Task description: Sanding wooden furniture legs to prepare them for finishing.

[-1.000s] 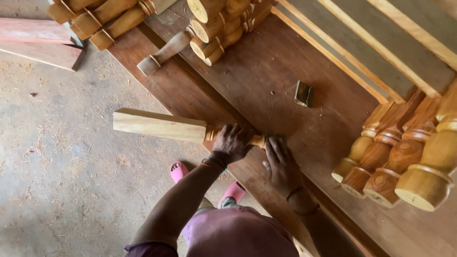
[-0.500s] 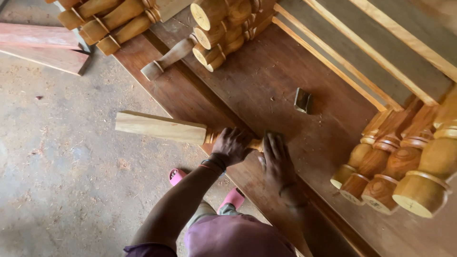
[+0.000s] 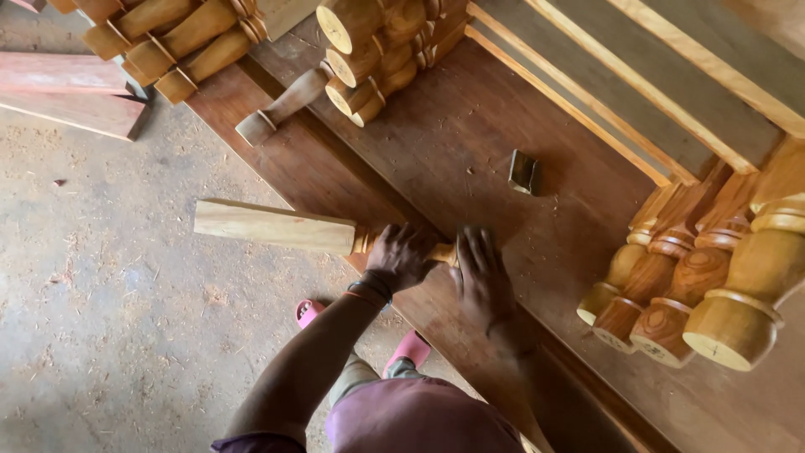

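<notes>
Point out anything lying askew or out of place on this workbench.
One turned leg lies loose and slanted on the bench, apart from the stacked legs. A small block sits alone mid-bench. Nothing looks damaged.

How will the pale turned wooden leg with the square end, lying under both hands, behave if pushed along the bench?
The pale turned wooden leg looks rigid. Its square end probably resists rolling. That end overhangs the dark wooden bench, so it might tip if the left hand and right hand lift.
</notes>
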